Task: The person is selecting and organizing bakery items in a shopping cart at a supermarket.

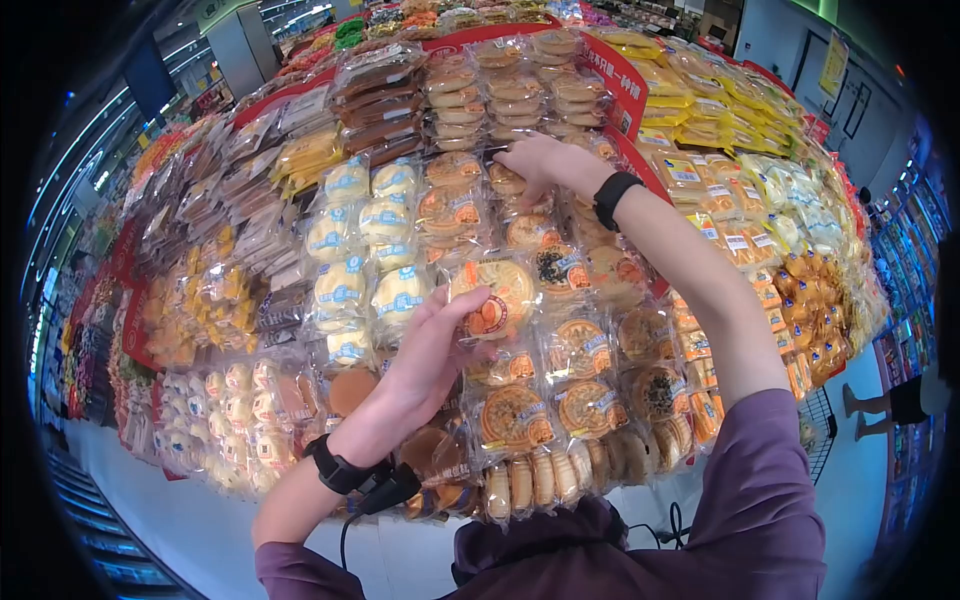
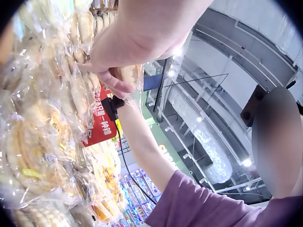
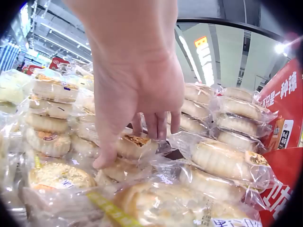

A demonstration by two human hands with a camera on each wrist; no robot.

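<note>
My left hand (image 1: 425, 345) grips a round pastry (image 1: 505, 290) in clear wrap with an orange label, thumb on its face, above the packed display. In the left wrist view, that hand (image 2: 142, 35) bends its fingers round the wrapped pastry's edge. Farther back, my right hand (image 1: 545, 165) reaches down into a row of wrapped pastries. The right wrist view has this hand (image 3: 137, 90) with its thumb on the near side of a wrapped pastry (image 3: 135, 147) and its fingers on the far side, still among the stacks. Its fingertips are partly hidden.
Wrapped white cakes (image 1: 340, 285) lie to the left, and taller pastry stacks (image 1: 515, 90) rise behind. A red sign (image 1: 615, 85) borders the right of this section. Yellow packs (image 1: 715, 95) lie beyond it. Another person's legs (image 1: 870, 410) show at the right.
</note>
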